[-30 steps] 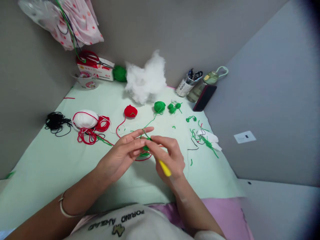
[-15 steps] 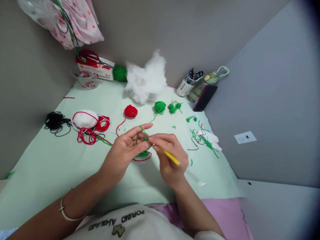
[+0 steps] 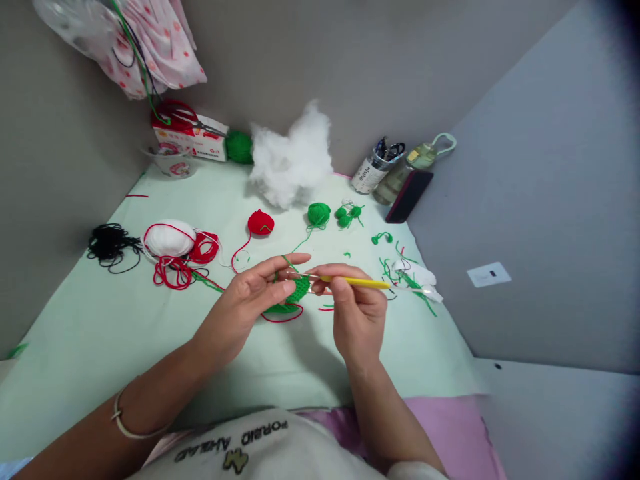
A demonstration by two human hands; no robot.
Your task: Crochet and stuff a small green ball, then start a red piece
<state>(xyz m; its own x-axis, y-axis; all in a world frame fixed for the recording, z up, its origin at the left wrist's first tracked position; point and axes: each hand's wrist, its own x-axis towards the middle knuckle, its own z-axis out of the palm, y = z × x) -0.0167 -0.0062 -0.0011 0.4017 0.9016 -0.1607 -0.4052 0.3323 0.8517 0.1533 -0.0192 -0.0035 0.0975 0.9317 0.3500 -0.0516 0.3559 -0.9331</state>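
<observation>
Crochet fabric [image 3: 301,288] in green sits between the two hands, just above the tabletop [image 3: 125,347], its body pinched between the thumb and fingers of the left hand [image 3: 255,288], probably to hold the edge steady. The left index finger is stretched out with a green strand [image 3: 290,263] over it, likely to tension the yarn; the strand appears to lead back to a green yarn ball [image 3: 319,214], placed where it seems free to unwind. The right hand [image 3: 359,317] is closed around the yellow handle of a crochet hook [image 3: 357,283], thumb laid against it, a grip that should give fine control of the tip at the fabric. Whether that tip is inside a loop is too small to tell. Under the left hand lies more green crochet [image 3: 283,309], perhaps joined to the held part. A red yarn ball [image 3: 261,223] and white yarn ball [image 3: 170,239] lie farther left, apart from the working strand, while white stuffing [image 3: 291,160] and yarn scraps [image 3: 425,300] sit clear of both hands.
</observation>
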